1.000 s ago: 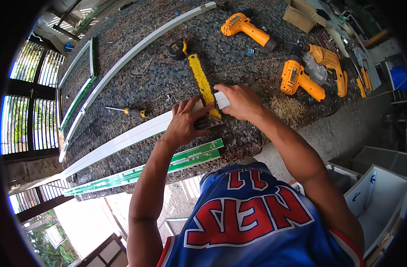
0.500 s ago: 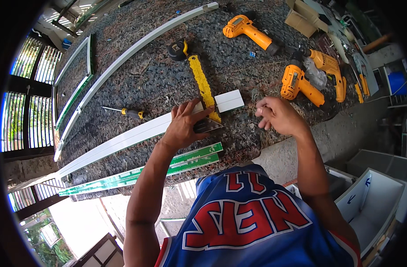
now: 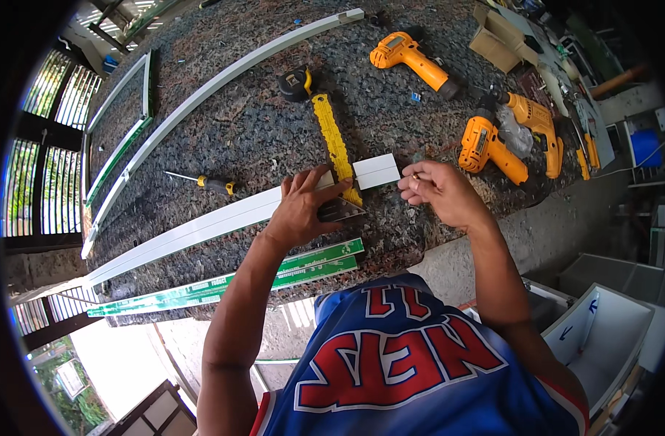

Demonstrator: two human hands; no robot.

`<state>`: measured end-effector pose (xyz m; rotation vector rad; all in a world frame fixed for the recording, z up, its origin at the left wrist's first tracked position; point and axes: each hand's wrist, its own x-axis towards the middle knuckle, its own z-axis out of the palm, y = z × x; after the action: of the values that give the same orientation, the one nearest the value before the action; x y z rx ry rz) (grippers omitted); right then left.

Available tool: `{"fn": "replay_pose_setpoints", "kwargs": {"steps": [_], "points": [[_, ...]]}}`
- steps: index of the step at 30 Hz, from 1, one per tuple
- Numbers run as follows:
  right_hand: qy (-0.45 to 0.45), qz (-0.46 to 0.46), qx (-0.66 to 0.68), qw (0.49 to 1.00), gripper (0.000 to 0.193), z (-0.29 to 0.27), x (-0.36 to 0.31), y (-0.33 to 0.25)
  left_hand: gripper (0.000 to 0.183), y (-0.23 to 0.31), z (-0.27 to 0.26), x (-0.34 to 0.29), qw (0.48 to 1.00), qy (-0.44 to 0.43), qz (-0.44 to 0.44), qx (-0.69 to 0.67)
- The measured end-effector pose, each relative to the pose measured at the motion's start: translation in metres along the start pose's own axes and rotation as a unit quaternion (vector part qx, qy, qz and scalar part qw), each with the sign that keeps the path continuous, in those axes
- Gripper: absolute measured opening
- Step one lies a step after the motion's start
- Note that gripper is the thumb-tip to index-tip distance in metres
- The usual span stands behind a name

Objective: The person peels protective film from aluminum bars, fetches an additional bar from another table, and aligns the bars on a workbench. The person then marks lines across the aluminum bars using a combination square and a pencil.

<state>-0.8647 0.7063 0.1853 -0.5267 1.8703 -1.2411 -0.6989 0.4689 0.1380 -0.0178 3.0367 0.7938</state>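
Wht bar (image 3: pixel 201 227), ylw ruler (image 3: pixel 333 138), org-blk drills (image 3: pixel 488 145), grn-wht strips (image 3: pixel 321 270), mottled dk-gry/brn tabletop (image 3: pixel 252 134)

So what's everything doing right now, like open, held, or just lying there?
Left hand: spread, on the white bar.
Right hand: partly curled, by the bar's right end.
White bar: lying flat.
Yellow strip: lying across the white bar.
Tape measure: set down.
Screwdriver: lying down, nobody holding it.
Cardboard box: open.
Three orange drills: lying down.

Blue jersey (image 3: pixel 427 396), red lettering (image 3: pixel 401 362) outlined white, red-white trim (image 3: pixel 565 397); ring (image 3: pixel 415 176) on right fingers (image 3: pixel 424 190).
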Motion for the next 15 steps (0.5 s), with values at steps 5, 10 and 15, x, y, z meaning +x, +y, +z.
{"fn": "replay_pose_setpoints", "kwargs": {"steps": [5, 10, 15], "points": [[0.027, -0.168, -0.119, 0.978, 0.018, 0.008, 0.009, 0.004, 0.081, 0.000, 0.000, 0.001, 1.000, -0.003, -0.002, -0.001], [0.185, -0.267, -0.200, 0.924, 0.015, 0.020, 0.021, -0.006, 0.081, 0.000, 0.000, 0.001, 1.000, -0.004, -0.004, -0.002], [0.213, -0.230, -0.210, 0.926, 0.017, 0.037, 0.027, -0.007, 0.081, 0.000, 0.000, 0.000, 1.000, -0.008, -0.007, -0.002]]}}
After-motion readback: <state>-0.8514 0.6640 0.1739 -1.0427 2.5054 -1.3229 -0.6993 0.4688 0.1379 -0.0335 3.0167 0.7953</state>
